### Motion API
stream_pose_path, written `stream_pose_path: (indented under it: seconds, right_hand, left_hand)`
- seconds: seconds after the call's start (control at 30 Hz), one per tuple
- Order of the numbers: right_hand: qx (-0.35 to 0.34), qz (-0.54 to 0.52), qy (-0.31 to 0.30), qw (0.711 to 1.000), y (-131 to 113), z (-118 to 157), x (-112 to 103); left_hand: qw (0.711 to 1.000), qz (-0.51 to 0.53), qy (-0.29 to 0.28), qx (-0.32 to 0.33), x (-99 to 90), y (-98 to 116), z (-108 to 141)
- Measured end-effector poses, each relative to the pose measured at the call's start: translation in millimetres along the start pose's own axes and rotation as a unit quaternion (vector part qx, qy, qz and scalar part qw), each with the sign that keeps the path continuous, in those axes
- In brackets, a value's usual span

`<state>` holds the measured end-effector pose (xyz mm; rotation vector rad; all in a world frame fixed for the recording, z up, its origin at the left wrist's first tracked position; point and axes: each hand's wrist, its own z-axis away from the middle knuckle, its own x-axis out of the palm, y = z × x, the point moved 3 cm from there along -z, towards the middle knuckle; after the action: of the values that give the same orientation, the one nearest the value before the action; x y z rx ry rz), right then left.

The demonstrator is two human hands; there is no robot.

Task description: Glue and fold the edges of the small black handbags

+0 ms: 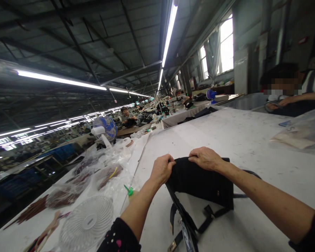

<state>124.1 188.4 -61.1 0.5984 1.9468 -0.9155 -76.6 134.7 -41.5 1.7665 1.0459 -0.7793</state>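
A black bag (203, 180) with straps and a metal buckle stands tilted on the white table (183, 140) in front of me. My left hand (162, 168) pinches the bag's upper edge at its left corner. Farther right along the same edge, my right hand (204, 158) grips it between thumb and fingers. Loose black straps (207, 218) hang down below the panel toward me. A thin black cord or handle shows behind my right forearm. The far side of the bag is hidden.
On the left are a white fan (88, 220), a green-tipped bottle (130, 190) and clear plastic bags (102, 175) around brown strips. A blue fan (107, 127) stands beyond. At right lie a plastic bag (301, 133) and a co-worker's arm (301, 98).
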Motion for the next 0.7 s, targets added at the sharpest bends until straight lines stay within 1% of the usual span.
stream_pose_path:
  seconds: [0.13, 0.23, 0.33, 0.43, 0.5, 0.57, 0.63, 0.7]
  right_hand:
    - [0.005, -0.006, -0.006, 1.0, 1, -1, -1]
    - [0.007, -0.015, -0.015, 1.0, -3, -1, -4]
    - [-0.02, -0.032, -0.021, 0.999, -17, -4, -6]
    - [-0.052, -0.04, -0.027, 0.997, -34, -11, -1]
    - [-0.053, -0.041, -0.032, 0.997, -40, -17, 4]
    - [-0.045, -0.045, -0.035, 0.997, -41, -23, 9]
    - [-0.041, -0.05, -0.037, 0.997, -40, -29, 13]
    - [-0.041, -0.052, -0.039, 0.997, -38, -33, 15]
  left_hand:
    - [1.0, -0.018, -0.001, -0.008, 0.8, -1, 0]
    - [0.999, -0.031, 0.0, -0.019, 1.3, -1, 0]
    - [0.999, -0.04, 0.0, -0.02, 1.8, 1, -1]
    - [0.999, -0.036, 0.0, -0.013, 0.9, 1, 0]
    - [1.0, -0.001, -0.001, -0.012, -1.4, -3, 3]
    - [0.998, 0.063, -0.013, -0.023, -4.6, -10, 6]
    - [0.991, 0.119, -0.028, -0.051, -7.9, -22, 9]
    - [0.985, 0.149, -0.03, -0.082, -10.6, -34, 11]
